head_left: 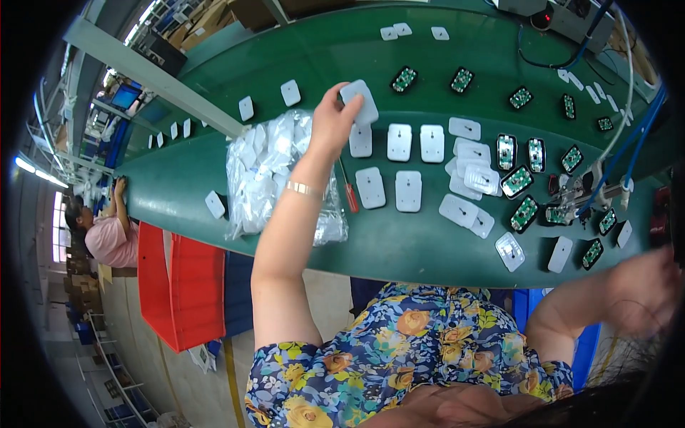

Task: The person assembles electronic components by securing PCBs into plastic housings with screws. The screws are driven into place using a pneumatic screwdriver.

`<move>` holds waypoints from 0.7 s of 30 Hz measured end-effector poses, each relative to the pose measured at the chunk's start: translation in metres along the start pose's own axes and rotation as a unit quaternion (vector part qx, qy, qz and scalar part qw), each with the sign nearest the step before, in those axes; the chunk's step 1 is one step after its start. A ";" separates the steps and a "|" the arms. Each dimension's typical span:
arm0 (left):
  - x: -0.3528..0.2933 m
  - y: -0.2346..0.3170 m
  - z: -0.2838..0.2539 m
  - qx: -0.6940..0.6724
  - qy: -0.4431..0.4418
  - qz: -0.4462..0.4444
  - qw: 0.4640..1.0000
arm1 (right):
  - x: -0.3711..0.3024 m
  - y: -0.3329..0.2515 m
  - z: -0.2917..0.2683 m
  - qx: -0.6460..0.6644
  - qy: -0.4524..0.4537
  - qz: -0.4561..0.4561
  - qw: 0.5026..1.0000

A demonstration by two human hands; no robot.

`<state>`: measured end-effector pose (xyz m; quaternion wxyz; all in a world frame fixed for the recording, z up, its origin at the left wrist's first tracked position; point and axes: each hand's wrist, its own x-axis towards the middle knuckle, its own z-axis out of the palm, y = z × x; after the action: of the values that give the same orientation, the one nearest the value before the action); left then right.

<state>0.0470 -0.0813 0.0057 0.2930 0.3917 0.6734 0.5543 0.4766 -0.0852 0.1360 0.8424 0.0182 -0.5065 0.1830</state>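
Note:
My left hand reaches over the green worktable and grips a white rounded plastic cover between thumb and fingers. Just below it, several similar white covers lie in two short rows. A red-handled screwdriver rests beside them, next to a clear plastic bag full of white parts. My right hand is at the far right, smeared by motion, its fingers unclear. Nearest to it are a white cover standing on the table and a black housing with a green circuit board.
Several open black housings with circuit boards surround a metal fixture with blue hoses. Loose white plates are piled left of them. A pale post rises at the left. Red bins stand below, and another person sits farther left.

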 end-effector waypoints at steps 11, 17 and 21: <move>0.160 -0.105 -0.033 0.348 -0.009 -0.072 0.935 | -0.191 0.251 0.172 -0.293 -0.408 0.484 0.716; 0.131 -0.057 -0.017 0.383 -0.029 0.216 0.898 | -0.255 0.430 0.172 -0.458 -0.546 0.383 0.588; 0.126 -0.050 0.023 0.332 -0.174 0.177 0.910 | -0.292 0.515 0.172 -0.496 -0.578 0.300 0.575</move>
<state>-0.0099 0.0341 -0.0427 0.1555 0.6698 0.6764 0.2640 0.0400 0.2736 -0.1107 0.1457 -0.4537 -0.8739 0.0963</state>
